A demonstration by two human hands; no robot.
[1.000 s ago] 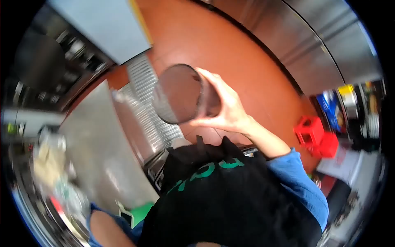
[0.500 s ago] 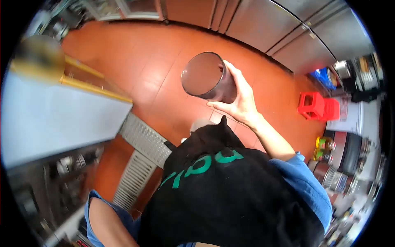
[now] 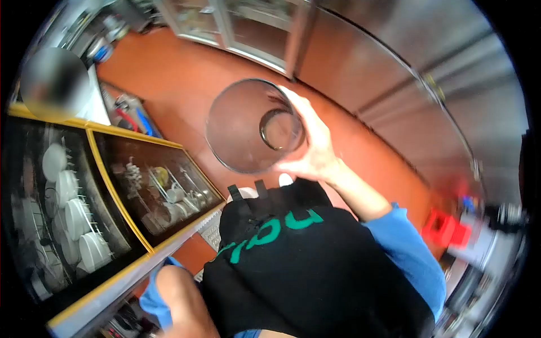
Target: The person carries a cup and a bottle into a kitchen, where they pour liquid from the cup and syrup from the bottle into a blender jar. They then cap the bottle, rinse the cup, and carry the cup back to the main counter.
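My right hand [image 3: 313, 141] wraps around the side of a see-through, smoky-tinted cup [image 3: 234, 127], fingers on the far side and thumb on the near side. The cup is tilted so its wide round mouth faces up toward me. Through it I see its darker ring-shaped base and the orange floor; no contents can be made out. At the lower left only my left arm [image 3: 183, 293] shows, blurred, with the hand cut off by the lower edge of the view.
To the left stands a yellow-framed glass cabinet [image 3: 121, 217] with stacked white dishes [image 3: 81, 217] inside. Steel doors [image 3: 389, 96] run along the right, and a glass-doored cabinet [image 3: 256, 31] stands ahead. A red stool [image 3: 442, 228] sits at the right on the orange tiled floor [image 3: 169, 67].
My view has turned, bringing the yellow-framed cabinet's glass front and the steel doors nearer. The cup has moved left and tipped further toward me, still in my right hand.
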